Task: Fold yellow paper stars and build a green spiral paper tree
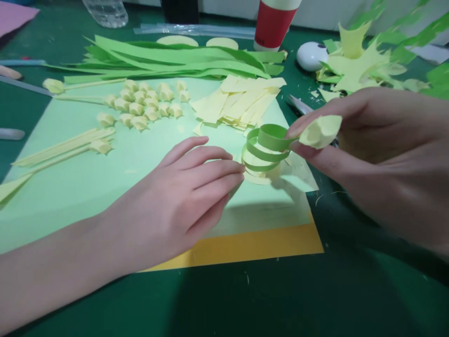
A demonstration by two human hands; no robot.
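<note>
My right hand [382, 154] pinches a coiled green paper strip [264, 152] between thumb and forefinger. A pale yellow folded paper bud [321, 131] shows at the same fingertips. My left hand [196, 187] is palm down with fingers loosely bent and slightly apart; its fingertips are at the coil's left side, and its thumb is mostly hidden. Beneath the coil is a pale yellow paper disc [261, 179]. Pointed metal tool tips [298, 105] stick out behind my right hand; whether they are held is hidden.
On the light green sheet [140, 171] are several paper buds [136, 108], yellow paper pieces [242, 100] and thin rolled stems [66, 147]. Long green strips [175, 61] lie behind. A red-and-white cup [275, 25], a white ball [311, 56] and paper scraps [361, 70] stand farther back.
</note>
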